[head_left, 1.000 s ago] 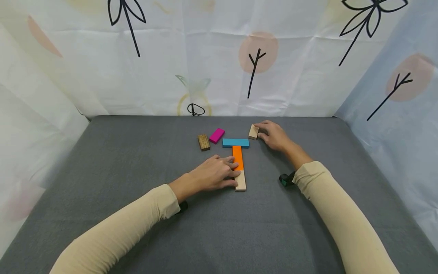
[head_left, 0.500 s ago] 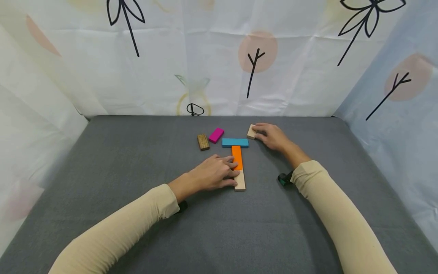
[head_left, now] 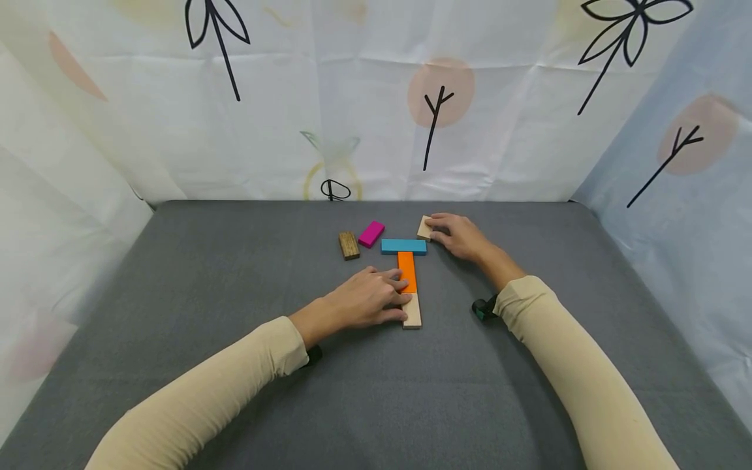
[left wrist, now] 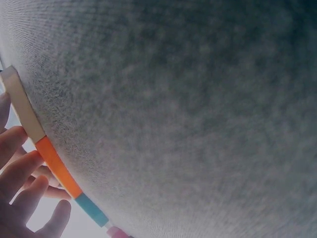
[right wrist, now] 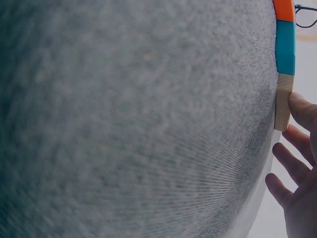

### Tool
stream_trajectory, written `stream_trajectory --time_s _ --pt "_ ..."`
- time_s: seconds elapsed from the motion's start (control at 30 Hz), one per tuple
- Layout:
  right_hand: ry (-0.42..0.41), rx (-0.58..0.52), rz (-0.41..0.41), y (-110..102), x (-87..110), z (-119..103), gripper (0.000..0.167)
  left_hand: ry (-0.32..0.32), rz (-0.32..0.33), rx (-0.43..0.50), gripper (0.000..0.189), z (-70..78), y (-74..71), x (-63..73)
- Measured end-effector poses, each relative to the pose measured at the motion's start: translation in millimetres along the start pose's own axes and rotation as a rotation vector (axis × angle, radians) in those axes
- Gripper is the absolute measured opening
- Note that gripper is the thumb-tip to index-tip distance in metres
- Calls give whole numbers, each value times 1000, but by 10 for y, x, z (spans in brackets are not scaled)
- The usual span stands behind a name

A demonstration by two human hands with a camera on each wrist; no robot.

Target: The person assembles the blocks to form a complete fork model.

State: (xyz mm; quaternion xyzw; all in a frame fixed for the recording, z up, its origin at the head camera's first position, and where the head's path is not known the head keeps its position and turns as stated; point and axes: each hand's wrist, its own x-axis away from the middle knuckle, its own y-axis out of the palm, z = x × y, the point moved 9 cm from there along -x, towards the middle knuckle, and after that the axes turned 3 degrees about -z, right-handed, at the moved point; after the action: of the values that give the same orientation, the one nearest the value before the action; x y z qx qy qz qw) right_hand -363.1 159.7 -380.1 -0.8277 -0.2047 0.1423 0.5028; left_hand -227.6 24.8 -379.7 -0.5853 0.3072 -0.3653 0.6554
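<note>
My left hand [head_left: 365, 297] rests with spread fingers on an orange wooden block [head_left: 406, 262] and a plain wooden block [head_left: 414, 315], which lie end to end in a line. Across the far end of the orange one lies a blue block [head_left: 403, 247], forming a T shape. My right hand [head_left: 461, 236] holds another plain wooden block [head_left: 423, 228] between thumb and fingers, just behind the blue block's right end. In the right wrist view the thumb touches the side of this plain block [right wrist: 283, 104], which appears close to the blue block [right wrist: 285, 47].
A magenta block [head_left: 371, 234] and a dark brown wood-grained block [head_left: 349, 246] lie left of the blue one. The grey table [head_left: 235, 261] ends at a white printed cloth [head_left: 376, 117] behind, with cloth at both sides too.
My right hand has slid the plain wooden block leftward and slightly nearer, up to the blue block's right end. My left hand and the other blocks stay in place.
</note>
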Motion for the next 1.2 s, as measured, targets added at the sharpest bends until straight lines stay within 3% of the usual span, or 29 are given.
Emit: stream_trajectory --time_s 0.87,1.03,1.2 --pt "8 15 -37 49 -6 -50 42 -5 1 2 44 4 0 1" --pt "-38 76 -37 31 56 -141 47 1 -8 0 44 12 8 -2" --pt "-155 113 -65 35 193 -344 54 -6 -22 -2 45 8 13 -3"
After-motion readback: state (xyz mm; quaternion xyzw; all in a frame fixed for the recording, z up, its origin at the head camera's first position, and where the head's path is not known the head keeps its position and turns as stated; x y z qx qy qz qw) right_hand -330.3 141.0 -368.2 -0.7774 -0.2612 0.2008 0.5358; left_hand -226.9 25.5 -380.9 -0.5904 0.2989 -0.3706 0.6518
